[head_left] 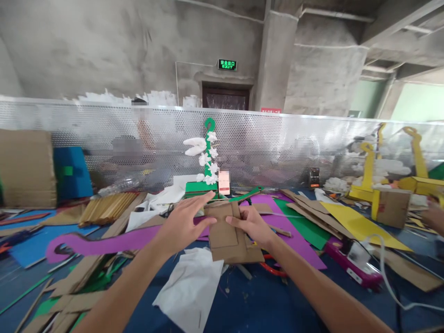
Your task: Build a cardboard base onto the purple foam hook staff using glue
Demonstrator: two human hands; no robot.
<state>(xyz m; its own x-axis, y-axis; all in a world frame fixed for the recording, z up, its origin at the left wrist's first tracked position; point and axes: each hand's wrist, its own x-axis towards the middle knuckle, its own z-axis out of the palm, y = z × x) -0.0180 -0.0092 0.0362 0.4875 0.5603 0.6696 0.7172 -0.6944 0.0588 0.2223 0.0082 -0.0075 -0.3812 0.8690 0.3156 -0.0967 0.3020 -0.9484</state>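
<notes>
A brown cardboard piece (224, 231), made of stacked flat layers, lies on the blue table in front of me. My left hand (183, 224) rests at its left edge with the fingers stretched out flat toward its top. My right hand (251, 224) grips the piece's right side, fingers curled round the edge. A long purple curved foam strip (104, 243) runs under my left hand. Behind the cardboard stands a green hooked stand with white flowers (207, 159).
White paper (190, 289) lies near my left forearm. Cardboard scraps, green, yellow and purple sheets litter the table. A pink glue gun (350, 261) with a white cord lies at the right. Yellow stands (369, 173) and a perforated metal screen (277, 143) stand behind; people sit beyond it.
</notes>
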